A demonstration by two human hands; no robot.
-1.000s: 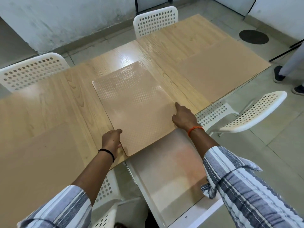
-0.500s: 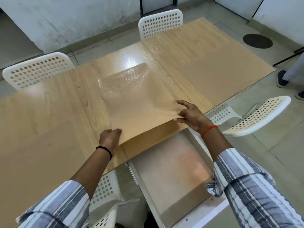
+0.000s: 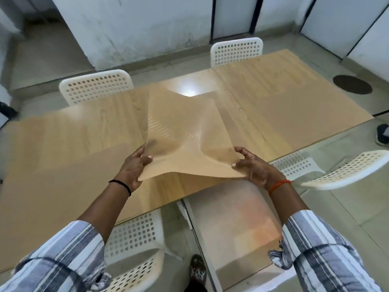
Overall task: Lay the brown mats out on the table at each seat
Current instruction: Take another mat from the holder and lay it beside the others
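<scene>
A brown mat with a dotted texture hangs above the middle of the wooden table, sagging in its centre. My left hand grips its near left corner and my right hand grips its near right corner. Two more brown mats lie flat on the table: one at the near left and one at the far right.
White perforated chairs stand around the table: two on the far side, one at the near right and one below me. An open white drawer or box sits under the table's near edge. A person's shoe is at the right.
The mat lay flat under both hands a second ago. Both hands took hold of its near corners and lifted it off the table. My view also rose and shifted.
</scene>
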